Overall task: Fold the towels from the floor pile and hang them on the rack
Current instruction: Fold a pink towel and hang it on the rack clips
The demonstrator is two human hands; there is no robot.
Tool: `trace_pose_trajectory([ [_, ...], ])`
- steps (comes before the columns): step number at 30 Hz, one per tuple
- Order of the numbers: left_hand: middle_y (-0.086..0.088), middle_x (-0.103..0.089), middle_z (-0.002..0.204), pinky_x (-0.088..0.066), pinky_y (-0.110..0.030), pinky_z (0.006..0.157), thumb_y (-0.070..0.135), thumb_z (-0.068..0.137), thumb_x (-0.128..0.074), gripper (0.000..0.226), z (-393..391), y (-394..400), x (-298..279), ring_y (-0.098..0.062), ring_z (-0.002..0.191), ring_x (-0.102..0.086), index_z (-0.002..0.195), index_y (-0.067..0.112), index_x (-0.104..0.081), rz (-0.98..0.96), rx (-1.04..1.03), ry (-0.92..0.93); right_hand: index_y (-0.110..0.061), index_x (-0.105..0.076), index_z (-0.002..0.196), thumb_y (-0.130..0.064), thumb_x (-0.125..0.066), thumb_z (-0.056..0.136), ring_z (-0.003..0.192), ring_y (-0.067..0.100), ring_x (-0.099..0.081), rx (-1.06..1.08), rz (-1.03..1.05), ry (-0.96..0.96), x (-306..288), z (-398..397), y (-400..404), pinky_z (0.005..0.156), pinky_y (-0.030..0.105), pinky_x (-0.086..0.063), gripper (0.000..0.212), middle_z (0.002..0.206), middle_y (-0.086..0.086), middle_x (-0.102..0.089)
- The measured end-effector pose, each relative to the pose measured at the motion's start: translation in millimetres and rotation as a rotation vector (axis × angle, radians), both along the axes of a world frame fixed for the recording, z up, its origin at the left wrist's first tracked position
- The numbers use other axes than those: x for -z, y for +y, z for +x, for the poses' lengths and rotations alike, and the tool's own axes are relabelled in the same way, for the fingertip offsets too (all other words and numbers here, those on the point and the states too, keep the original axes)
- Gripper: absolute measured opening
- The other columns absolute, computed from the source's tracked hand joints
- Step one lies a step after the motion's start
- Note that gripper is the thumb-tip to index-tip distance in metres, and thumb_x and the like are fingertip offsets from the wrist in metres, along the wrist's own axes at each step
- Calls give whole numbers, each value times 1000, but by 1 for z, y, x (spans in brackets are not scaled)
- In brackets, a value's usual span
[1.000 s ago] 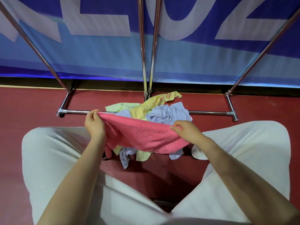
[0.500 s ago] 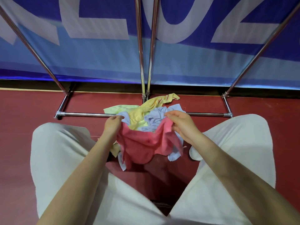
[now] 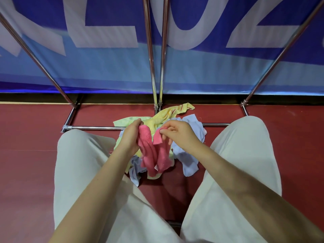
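Observation:
A pink towel (image 3: pixel 150 153) hangs doubled between my hands, its two halves drooping side by side. My left hand (image 3: pixel 130 135) grips one top corner. My right hand (image 3: pixel 177 135) pinches the other top corner close beside it. Below and behind lies the floor pile: a yellow towel (image 3: pixel 168 114), a pale green towel (image 3: pixel 126 121) and light blue towels (image 3: pixel 191 160). The metal rack (image 3: pixel 94 127) stands over the pile, its low bar crossing behind my hands and its poles rising up.
My knees in white trousers (image 3: pixel 245 155) frame the pile on both sides. The floor (image 3: pixel 26 137) is red. A blue banner (image 3: pixel 105 67) with large pale letters hangs behind the rack's poles.
My hands came together, bringing the pink towel's two top corners side by side, so the towel went from stretched wide to folded in half and hanging.

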State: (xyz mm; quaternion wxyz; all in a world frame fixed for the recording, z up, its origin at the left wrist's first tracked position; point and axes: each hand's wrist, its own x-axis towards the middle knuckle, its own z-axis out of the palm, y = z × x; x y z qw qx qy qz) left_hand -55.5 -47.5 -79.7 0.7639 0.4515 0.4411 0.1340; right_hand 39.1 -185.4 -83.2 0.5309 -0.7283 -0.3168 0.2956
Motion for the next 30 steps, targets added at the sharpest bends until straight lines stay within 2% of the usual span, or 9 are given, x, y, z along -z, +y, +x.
trace_pose_trajectory([
  [5,1,-35,45,-28,-15,32,10,95,-39,31,-6,-5,-15,-10,31,-34,64,17,-40,-30,58,-128,-20,-63,72,-12,-70,84,59,5,-40,-2,127,-168,-2,-3,9,62,15,-35,17,64,-5,-42],
  [7,0,-40,55,-34,-17,38,5,95,-41,28,-7,-3,-15,-11,43,-40,70,17,-44,53,70,-180,-24,-59,69,-11,-71,83,65,6,-42,11,186,-207,-1,-4,12,66,16,-36,22,71,-3,-44],
  [11,2,-60,68,-48,-18,52,4,98,-47,17,-12,-1,-13,-7,56,-56,87,15,-55,161,95,-250,-2,-59,72,-11,-69,83,76,5,-48,59,227,-187,4,-8,19,72,14,-39,17,81,6,-52],
  [16,-3,-67,80,-54,-21,63,0,98,-46,16,-13,-9,-10,-11,67,-64,91,12,-54,124,84,-368,-4,-59,76,-10,-65,87,107,4,-59,82,188,9,14,-17,30,93,24,-46,14,111,4,-64],
  [19,-1,-71,84,-54,-22,68,0,98,-46,19,-14,-9,-8,-11,72,-66,90,14,-57,174,43,-371,1,-53,78,-12,-63,89,81,11,-63,67,168,68,18,-18,36,79,30,-49,20,81,11,-66],
  [21,-2,-72,91,-53,-24,74,2,97,-48,20,-14,-5,-5,-11,78,-66,89,16,-59,219,17,-352,-2,-51,76,-17,-63,89,69,21,-53,61,149,49,17,-19,38,71,36,-43,22,71,11,-55],
  [25,-14,-70,105,-51,-34,90,5,94,-55,19,-14,0,2,-20,94,-65,88,21,-65,381,43,-252,3,-48,76,-12,-62,90,64,12,-44,84,142,46,14,-17,37,65,24,-38,25,65,7,-47],
  [28,-4,-72,96,-48,-23,87,4,92,-59,19,-13,7,6,-7,91,-65,87,21,-66,586,48,-135,-7,-47,71,-11,-63,89,65,17,-46,193,184,48,11,-9,38,66,30,-40,25,68,17,-50],
  [30,12,-68,86,-43,-10,75,5,91,-62,17,-10,9,9,8,77,-59,87,20,-67,703,97,-55,-6,-48,71,-8,-63,88,65,12,-44,271,211,42,7,-4,35,64,22,-39,23,67,12,-47],
])
